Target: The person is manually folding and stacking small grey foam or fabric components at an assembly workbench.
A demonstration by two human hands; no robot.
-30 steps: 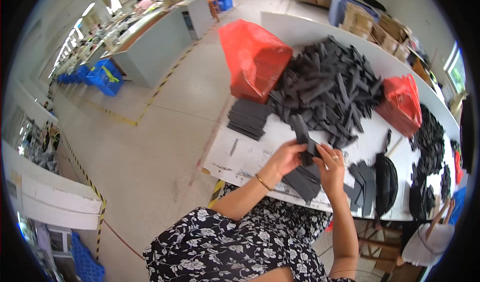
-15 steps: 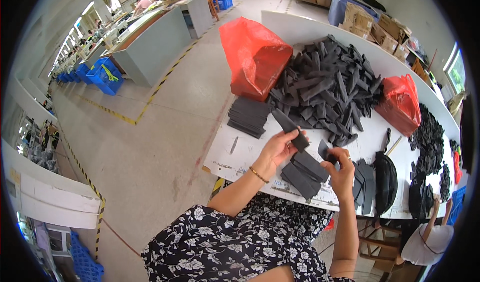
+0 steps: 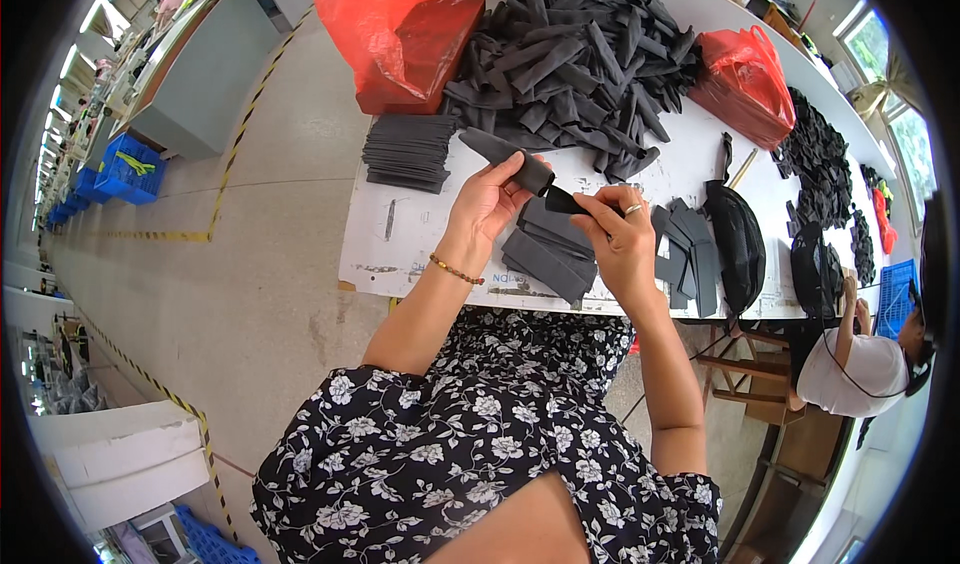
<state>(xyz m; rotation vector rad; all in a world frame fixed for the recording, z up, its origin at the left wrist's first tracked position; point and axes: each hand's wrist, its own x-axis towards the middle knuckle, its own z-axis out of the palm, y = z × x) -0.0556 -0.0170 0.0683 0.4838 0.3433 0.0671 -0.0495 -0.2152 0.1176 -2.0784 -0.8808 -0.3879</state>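
A dark grey fabric sleeve [image 3: 497, 154] lies across the fingers of my left hand [image 3: 487, 204], which is closed around it. One end of the sleeve gapes toward the right. At that opening, my right hand [image 3: 622, 232] pinches a small black fabric piece [image 3: 564, 200]; whether its tip touches or enters the sleeve I cannot tell. Just below both hands, flat dark grey fabric strips [image 3: 550, 251] lie on the white table [image 3: 375, 254]. More loose strips [image 3: 692, 254] are fanned out to the right of my right hand.
A neat stack of dark strips [image 3: 410, 152] sits at the table's left, near a red plastic bag [image 3: 400, 39]. Behind my hands rises a heap of dark sleeves [image 3: 580, 59]. Farther right are another red bag [image 3: 745, 84], a black pouch [image 3: 735, 244] and a seated co-worker [image 3: 855, 364].
My right hand has brought the black piece leftward to the open end of the sleeve; before, the two were apart. The view has tilted lower, shifting the table up and left.
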